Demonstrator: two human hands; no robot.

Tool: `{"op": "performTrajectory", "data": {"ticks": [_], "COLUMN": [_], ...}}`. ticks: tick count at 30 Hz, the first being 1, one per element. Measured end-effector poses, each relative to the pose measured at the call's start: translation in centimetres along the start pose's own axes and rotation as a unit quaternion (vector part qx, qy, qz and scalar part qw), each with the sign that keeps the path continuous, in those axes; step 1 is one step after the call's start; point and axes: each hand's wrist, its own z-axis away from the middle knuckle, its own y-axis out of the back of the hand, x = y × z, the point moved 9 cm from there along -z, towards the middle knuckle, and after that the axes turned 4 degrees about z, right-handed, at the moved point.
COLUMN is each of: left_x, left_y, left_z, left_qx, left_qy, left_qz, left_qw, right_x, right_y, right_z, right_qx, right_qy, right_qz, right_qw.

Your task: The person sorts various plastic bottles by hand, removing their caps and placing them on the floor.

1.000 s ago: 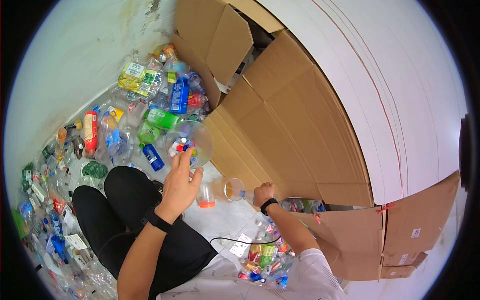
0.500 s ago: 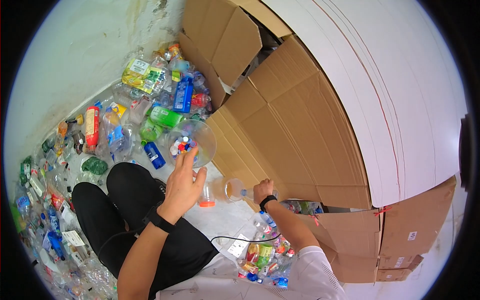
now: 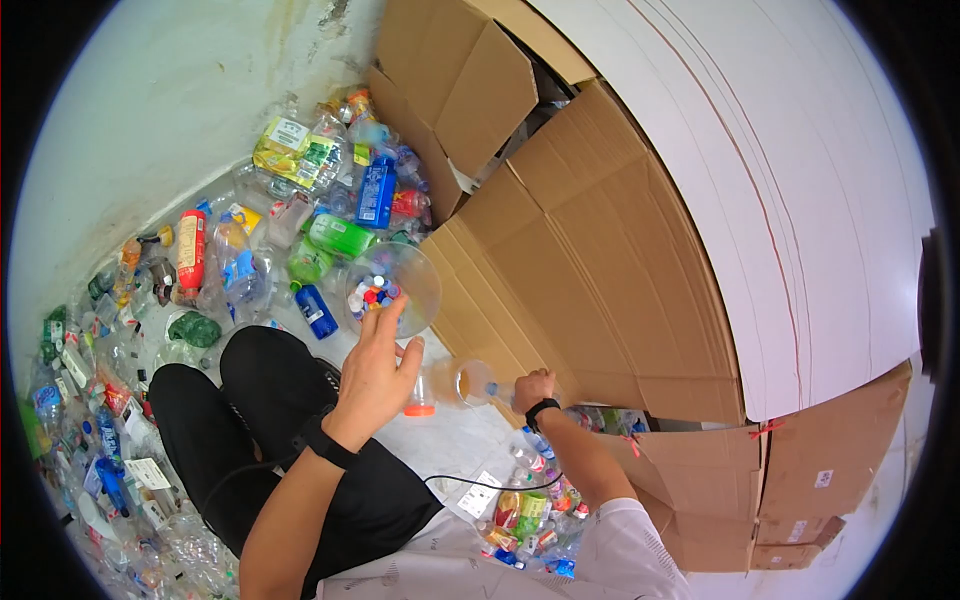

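Note:
My left hand [image 3: 378, 378] is held over the near side of a clear plastic tub [image 3: 425, 285]. Its fingers are stretched out and the thumb stands apart, with nothing visible in the grip. Inside the tub lies a heap of small bottle caps [image 3: 372, 291] in white, red, blue and orange. My right hand [image 3: 534, 390] is closed around a clear plastic bottle [image 3: 493, 389], whose bluish neck end points left. Most of the bottle is hidden by the hand. Between my hands are a clear open-mouthed container [image 3: 460, 383] and a clear jar with an orange lid [image 3: 420, 410].
Empty plastic bottles pile up along the wall, including a blue bottle [image 3: 376, 192], a red bottle [image 3: 191, 250] and a green bottle [image 3: 340, 236]. Cardboard panels [image 3: 590, 250] stand on the right. More bottles [image 3: 525, 510] lie by my right arm. A black cable [image 3: 490, 483] crosses there.
The view has shifted slightly, so the scene sits a little further right. Both hands stay in nearly the same places, the left by the tub and the right on the bottle.

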Motion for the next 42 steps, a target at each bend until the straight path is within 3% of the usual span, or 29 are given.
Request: {"op": "performTrajectory", "data": {"ticks": [4,8,11,13,15,18,20,21,22,23,24,25,26,30,34,38,40,42], "left_x": [-0.2,0.6,1.5,2.7,3.5,4.6,5.3,5.8,6.3,6.7,7.4,8.3,8.7,8.6,5.9,1.0,-1.2,-3.4], "left_y": [0.0,1.0,2.3,3.7,5.2,7.2,8.3,8.7,9.3,9.7,10.3,11.2,12.4,18.0,24.6,29.1,30.6,31.4], "left_z": [0.1,0.2,0.7,1.3,2.1,2.8,3.3,3.4,3.6,3.9,4.0,4.4,4.8,8.2,14.7,22.8,26.8,30.2], "left_qx": [-0.006,-0.002,0.001,0.008,0.018,0.043,0.071,0.076,0.08,0.089,0.084,0.087,0.1,0.179,0.301,0.415,0.469,0.497], "left_qy": [-0.001,-0.007,-0.005,0.0,0.01,0.011,0.003,0.001,-0.014,-0.027,-0.039,-0.039,-0.039,-0.059,-0.017,0.037,0.069,0.097], "left_qz": [-0.001,0.011,0.032,0.041,0.076,0.086,0.11,0.121,0.114,0.103,0.1,0.109,0.109,0.114,0.095,0.072,0.081,0.084], "left_qw": [1.0,1.0,0.999,0.999,0.997,0.995,0.991,0.99,0.99,0.99,0.991,0.989,0.988,0.975,0.949,0.906,0.877,0.858], "right_x": [0.7,1.6,-0.5,-1.1,-2.9,-4.5,-5.1,-5.3,-4.7,-3.0,-1.7,0.0,1.5,3.2,0.0,-3.3,-4.2,-5.1], "right_y": [-2.2,-8.4,-11.9,-9.2,-8.4,0.5,8.4,12.1,17.9,24.0,29.9,35.0,40.2,47.9,44.1,31.9,24.4,19.9], "right_z": [1.0,1.3,1.0,3.6,3.4,5.0,3.8,2.4,1.7,2.2,2.1,2.7,5.9,11.5,13.3,8.2,5.6,5.9], "right_qx": [-0.08,-0.165,-0.168,-0.137,-0.114,-0.095,0.055,0.03,0.116,0.158,0.288,0.374,0.53,0.599,0.57,0.47,0.359,0.308], "right_qy": [-0.039,-0.076,-0.007,0.001,0.048,0.064,0.105,0.107,0.14,0.072,0.092,0.141,0.167,0.144,0.19,0.223,0.179,0.155], "right_qz": [-0.097,-0.344,-0.438,-0.5,-0.435,-0.394,-0.404,-0.445,-0.441,-0.43,-0.424,-0.473,-0.446,-0.459,-0.454,-0.442,-0.459,-0.429], "right_qw": [0.991,0.921,0.883,0.855,0.892,0.912,0.907,0.889,0.879,0.886,0.854,0.785,0.702,0.64,0.658,0.731,0.793,0.835]}}
